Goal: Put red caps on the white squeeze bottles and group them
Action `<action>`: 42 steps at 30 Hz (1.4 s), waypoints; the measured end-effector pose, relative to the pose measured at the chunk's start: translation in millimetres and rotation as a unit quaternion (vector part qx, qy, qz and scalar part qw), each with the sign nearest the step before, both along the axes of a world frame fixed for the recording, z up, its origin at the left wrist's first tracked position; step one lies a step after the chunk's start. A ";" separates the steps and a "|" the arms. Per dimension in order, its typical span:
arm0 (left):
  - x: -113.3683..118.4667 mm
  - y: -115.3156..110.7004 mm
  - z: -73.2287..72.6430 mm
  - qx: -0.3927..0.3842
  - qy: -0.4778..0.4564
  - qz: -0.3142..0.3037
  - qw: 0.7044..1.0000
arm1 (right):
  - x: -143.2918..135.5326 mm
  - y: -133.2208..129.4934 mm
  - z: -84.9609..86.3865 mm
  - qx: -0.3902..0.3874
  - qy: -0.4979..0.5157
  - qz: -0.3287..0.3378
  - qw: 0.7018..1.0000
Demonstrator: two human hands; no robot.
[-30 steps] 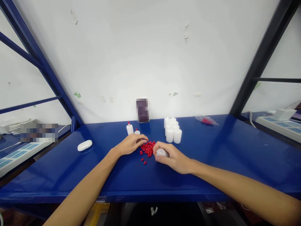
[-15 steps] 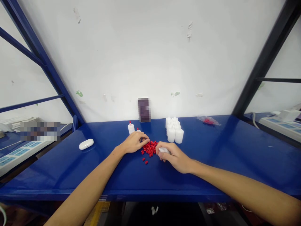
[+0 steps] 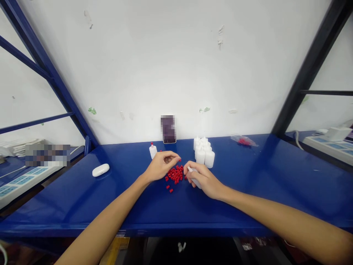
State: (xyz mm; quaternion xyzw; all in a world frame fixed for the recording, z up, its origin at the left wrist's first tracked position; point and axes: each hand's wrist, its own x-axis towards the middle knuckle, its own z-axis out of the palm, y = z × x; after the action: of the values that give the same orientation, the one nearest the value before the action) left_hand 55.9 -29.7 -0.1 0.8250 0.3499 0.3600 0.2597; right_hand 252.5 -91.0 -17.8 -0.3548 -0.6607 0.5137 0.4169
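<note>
Between thumb and fingertips, my left hand [image 3: 161,165] pinches a small red cap [image 3: 180,159], above the far side of a pile of red caps [image 3: 175,175]. To the right of the pile, my right hand [image 3: 203,179] is wrapped round a white bottle [image 3: 195,177] whose bare nozzle points up and left. Behind my left hand stands a white bottle with a red cap [image 3: 153,151]; the red tip of another shows, its body hidden. Several white bottles without red caps [image 3: 204,152] stand grouped behind my right hand.
A white oval case [image 3: 100,170] lies on the blue table [image 3: 132,213] at left. A phone [image 3: 168,129] leans on the wall. At the back right is a clear bag with red pieces [image 3: 244,141]. Metal posts flank the table.
My left hand has risen off the pile and moved slightly right, now with a red cap at its fingertips. The bottle in my right hand has tilted more upright.
</note>
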 end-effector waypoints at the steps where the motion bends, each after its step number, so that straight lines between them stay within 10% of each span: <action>1: 5.3 -6.6 2.1 -0.018 -0.030 -0.009 0.999 | 0.0 1.1 -0.7 -0.005 0.007 0.002 1.000; 10: 23.8 -31.7 2.9 -0.123 -0.101 -0.130 0.979 | 2.0 1.7 -5.3 0.000 0.046 0.012 0.999; 24: 22.0 -33.5 -4.7 -0.131 -0.081 -0.148 0.977 | -1.4 0.9 -4.1 -0.001 0.021 0.003 1.000; 31: -13.2 -1.3 13.6 -0.044 -0.175 0.022 0.983 | -2.4 -1.4 0.4 0.011 0.011 -0.013 1.000; 36: -43.6 28.3 9.4 0.091 0.028 0.213 0.972 | -0.8 -0.5 -0.6 0.029 -0.025 -0.001 0.999; 42: -38.7 40.6 -3.0 0.090 0.182 0.255 0.945 | 1.8 0.0 -1.7 0.028 -0.042 0.019 0.999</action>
State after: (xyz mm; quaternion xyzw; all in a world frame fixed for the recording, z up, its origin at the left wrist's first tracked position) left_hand 17.1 11.0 -3.1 0.7794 0.5559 0.2884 0.0156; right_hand 254.3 -91.0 -19.5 -0.3517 -0.6983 0.4872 0.3889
